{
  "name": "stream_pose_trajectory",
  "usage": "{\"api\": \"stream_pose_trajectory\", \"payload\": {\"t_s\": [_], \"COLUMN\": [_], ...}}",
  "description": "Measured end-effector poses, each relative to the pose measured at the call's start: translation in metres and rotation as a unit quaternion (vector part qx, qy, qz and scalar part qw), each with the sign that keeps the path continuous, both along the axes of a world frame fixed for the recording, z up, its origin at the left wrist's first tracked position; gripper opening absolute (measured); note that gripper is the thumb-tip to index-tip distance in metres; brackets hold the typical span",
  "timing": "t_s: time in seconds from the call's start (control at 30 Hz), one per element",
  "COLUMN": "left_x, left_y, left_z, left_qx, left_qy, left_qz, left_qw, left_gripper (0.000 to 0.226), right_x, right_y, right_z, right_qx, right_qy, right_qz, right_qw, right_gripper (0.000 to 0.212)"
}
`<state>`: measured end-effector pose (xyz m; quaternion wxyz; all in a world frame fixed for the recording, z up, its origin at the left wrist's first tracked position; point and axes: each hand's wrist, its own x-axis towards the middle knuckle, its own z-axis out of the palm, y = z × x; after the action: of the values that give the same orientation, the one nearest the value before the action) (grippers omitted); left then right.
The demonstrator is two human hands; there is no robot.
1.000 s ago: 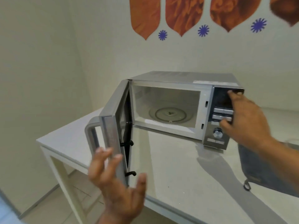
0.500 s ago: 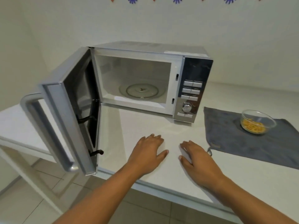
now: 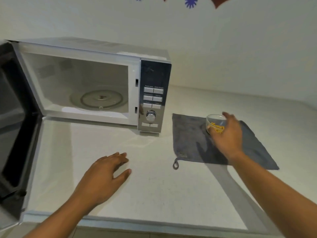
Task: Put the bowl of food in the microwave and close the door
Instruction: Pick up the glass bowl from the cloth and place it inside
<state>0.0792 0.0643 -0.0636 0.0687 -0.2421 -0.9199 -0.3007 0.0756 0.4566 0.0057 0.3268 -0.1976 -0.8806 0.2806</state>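
The right hand (image 3: pixel 228 134), flat on the counter (image 3: pixel 154 186) half a second ago, now cups the upright glass bowl (image 3: pixel 214 121) (yellow food inside) on the grey cloth (image 3: pixel 188 134); the left hand (image 3: pixel 104 176) hovers, fingers spread, before the microwave (image 3: pixel 96 79), whose door (image 3: pixel 15 127) stands open leftward.

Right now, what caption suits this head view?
Right hand reaches the glass bowl on a grey cloth beside the open microwave.

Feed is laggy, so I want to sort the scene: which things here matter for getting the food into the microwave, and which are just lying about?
For the job:
- glass bowl of food, right hand around it
- microwave, cavity empty
- open door
- turntable

Just lying about:
- grey cloth under the bowl
- wall decorations
- left hand, open over the counter
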Motion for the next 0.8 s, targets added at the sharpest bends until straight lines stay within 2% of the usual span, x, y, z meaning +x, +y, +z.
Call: {"api": "stream_pose_trajectory", "payload": {"t_s": [0.1, 0.2, 0.3, 0.4, 0.57, 0.8], "left_x": [0.0, -0.001, -0.001, 0.0, 0.002, 0.004], "left_y": [0.002, 0.001, -0.001, -0.001, 0.007, -0.001], "left_z": [0.001, -0.001, 0.0, 0.0, -0.004, -0.003], "left_qx": [0.002, 0.003, 0.008, 0.015, 0.016, 0.015], "left_qy": [0.001, -0.005, -0.014, -0.016, -0.02, 0.005], "left_qz": [0.0, 0.008, 0.009, 0.012, 0.006, 0.015], "left_qw": [1.0, 1.0, 1.0, 1.0, 1.0, 1.0], "left_gripper": [0.048, 0.048, 0.047, 0.048, 0.05, 0.055], "right_x": [-0.009, -0.016, -0.023, -0.021, 0.018, 0.072], "right_y": [0.033, 0.048, 0.055, 0.056, 0.033, -0.083], "right_z": [-0.003, -0.016, -0.023, -0.023, -0.022, -0.008], "right_qx": [-0.103, -0.17, -0.166, -0.122, -0.088, -0.105], "right_qy": [-0.055, -0.103, -0.108, -0.097, -0.079, -0.077], "right_qz": [-0.04, -0.017, -0.018, -0.045, -0.017, 0.109], "right_qw": [0.992, 0.98, 0.98, 0.987, 0.993, 0.985], "right_gripper": [0.089, 0.082, 0.063, 0.043, 0.035, 0.027]}}
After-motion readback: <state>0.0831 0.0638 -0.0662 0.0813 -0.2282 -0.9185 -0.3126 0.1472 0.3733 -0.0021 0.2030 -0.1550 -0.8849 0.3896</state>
